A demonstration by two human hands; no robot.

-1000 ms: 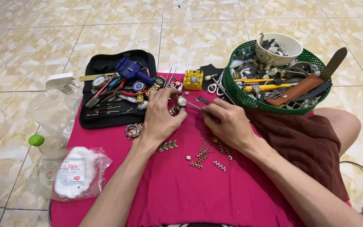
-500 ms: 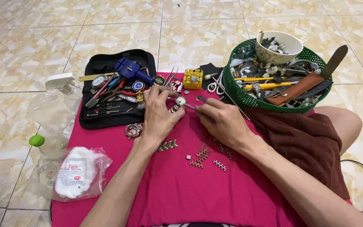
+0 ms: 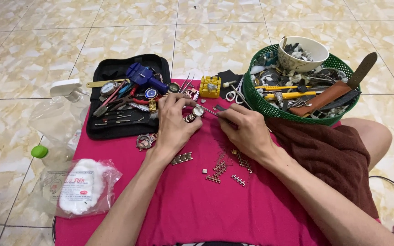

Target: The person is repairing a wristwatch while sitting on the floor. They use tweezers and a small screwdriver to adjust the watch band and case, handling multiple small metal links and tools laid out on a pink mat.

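Your fingers (image 3: 185, 102) of the left hand (image 3: 174, 125) pinch a small round silver watch case (image 3: 198, 110) above the pink cloth (image 3: 192, 200); your right hand (image 3: 247, 132) grips a thin metal tool (image 3: 213, 112) touching it. Loose metal bracelet links (image 3: 220, 169) lie near, a green plastic basket (image 3: 256, 98) beside.

Cloth (image 3: 197, 214) spread on the floor (image 3: 128, 27), mid-frame.
Tool case (image 3: 115, 123) lies upper left on it, basket (image 3: 261, 102) upper right, loose links (image 3: 220, 171) at centre, bag (image 3: 80, 187) lower left.
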